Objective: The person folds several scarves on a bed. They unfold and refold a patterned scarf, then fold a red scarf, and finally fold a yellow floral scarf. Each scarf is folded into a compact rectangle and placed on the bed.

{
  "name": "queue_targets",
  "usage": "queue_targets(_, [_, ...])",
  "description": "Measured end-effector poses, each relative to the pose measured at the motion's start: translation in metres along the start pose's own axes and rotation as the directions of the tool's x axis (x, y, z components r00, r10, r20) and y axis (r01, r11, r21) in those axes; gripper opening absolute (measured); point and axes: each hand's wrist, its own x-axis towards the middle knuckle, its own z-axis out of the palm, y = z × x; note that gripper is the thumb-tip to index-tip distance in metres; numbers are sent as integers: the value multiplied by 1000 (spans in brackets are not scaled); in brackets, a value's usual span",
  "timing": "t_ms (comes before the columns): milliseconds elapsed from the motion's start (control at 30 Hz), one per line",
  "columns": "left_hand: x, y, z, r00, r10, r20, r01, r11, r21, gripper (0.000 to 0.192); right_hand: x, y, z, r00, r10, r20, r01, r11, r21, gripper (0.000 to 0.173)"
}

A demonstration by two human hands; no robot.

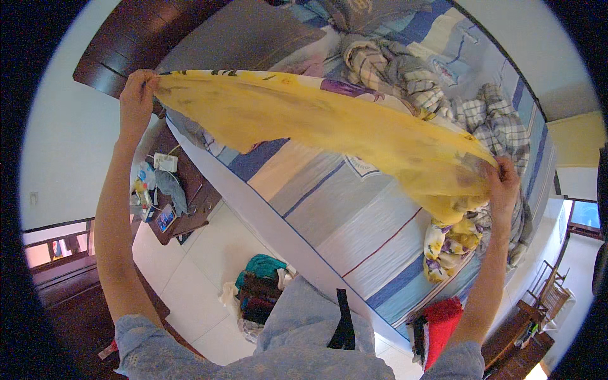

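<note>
A thin yellow floral cloth (304,114) is stretched in the air between my two hands, above a bed with a striped sheet (351,213). My left hand (138,95) pinches one end of its upper edge at the upper left, near the dark wooden headboard. At the right, my right hand (504,178) grips the other end of that edge. Part of the cloth, white and yellow with purple flowers, hangs bunched below my right hand over the sheet. The cloth hides some of the bed beneath it.
Rumpled plaid fabric (503,118) lies on the far side of the bed. A dark wooden bedside table (190,185) holds a phone (166,218) and a power strip. Clothes (261,289) are piled on the tiled floor; red folded fabric (441,327) is near the bed's corner.
</note>
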Motion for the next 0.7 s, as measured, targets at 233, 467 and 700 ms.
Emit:
queue_targets(233, [8,18,-67,957,-147,-249,128,987,-93,10,-20,-67,-90,922,-250,-295,219,967,-132,11])
queue_targets(467, [-45,28,-36,969,-4,246,-25,993,118,10,-42,-12,-39,974,-21,225,145,821,-552,15])
queue_targets(700, [-14,28,-88,998,38,-41,-38,999,-2,7,-28,-52,-76,978,-204,38,208,958,-200,12])
